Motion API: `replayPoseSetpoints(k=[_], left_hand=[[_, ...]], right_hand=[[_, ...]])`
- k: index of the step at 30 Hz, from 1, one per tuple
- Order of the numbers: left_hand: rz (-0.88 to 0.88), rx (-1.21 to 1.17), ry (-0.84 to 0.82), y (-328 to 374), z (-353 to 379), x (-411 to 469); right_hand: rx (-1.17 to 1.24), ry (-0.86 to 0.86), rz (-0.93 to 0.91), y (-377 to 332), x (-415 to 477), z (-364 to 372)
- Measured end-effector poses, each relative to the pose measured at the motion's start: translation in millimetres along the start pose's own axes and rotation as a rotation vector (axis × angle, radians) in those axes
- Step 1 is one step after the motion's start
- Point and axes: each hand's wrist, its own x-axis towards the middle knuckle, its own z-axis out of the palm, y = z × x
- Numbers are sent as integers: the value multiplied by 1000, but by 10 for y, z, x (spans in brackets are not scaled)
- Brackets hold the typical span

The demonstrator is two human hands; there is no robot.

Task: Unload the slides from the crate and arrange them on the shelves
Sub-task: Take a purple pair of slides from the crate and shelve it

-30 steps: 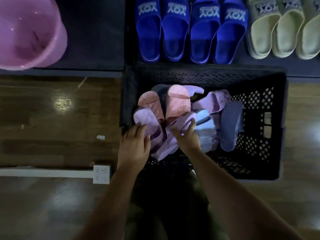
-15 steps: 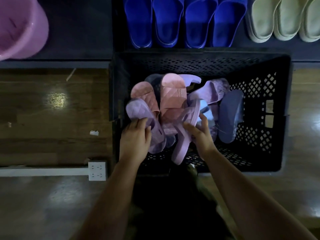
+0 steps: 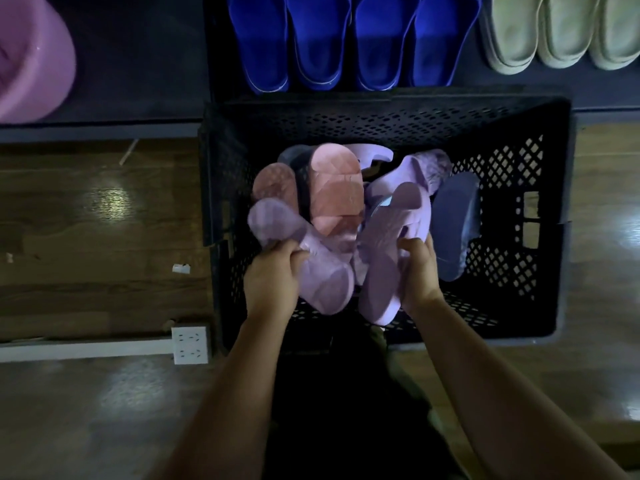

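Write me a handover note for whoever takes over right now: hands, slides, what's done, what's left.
Left hand grips a lilac textured rubber slide at the near side of the black perforated plastic crate. Right hand grips a second lilac slide beside it.
In the crate: two pink slides, a dark blue slide, other lilac slides.
Done: four royal-blue slides and three beige slides lined up on the dark shelf.
Left: shelve the held pair, then empty the crate.

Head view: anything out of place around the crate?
No visible damage. The slides in the crate lie in a jumbled heap, some on edge, unlike the neat blue slides on the shelf. A white scrap lies on the floor left of the crate.
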Motion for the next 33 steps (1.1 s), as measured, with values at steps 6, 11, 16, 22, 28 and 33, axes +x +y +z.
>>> replayPoseSetpoints(k=[6, 11, 16, 22, 28, 33], left_hand=[[-344, -335, 289, 356, -73, 157], [-505, -291, 197, 187, 100, 308], [-334, -101, 193, -37, 149, 284], [-55, -122, -16, -106, 167, 375], [-112, -165, -193, -64, 133, 505], [-198, -353, -146, 259, -184, 335]], right_hand=[[95, -39, 164, -140, 87, -82], [67, 73, 92, -109, 239, 95], [150, 45, 57, -49, 355, 25], [137, -6, 134, -141, 350, 26], [60, 4, 34, -131, 330, 41], [42, -50, -10, -380, 222, 54]])
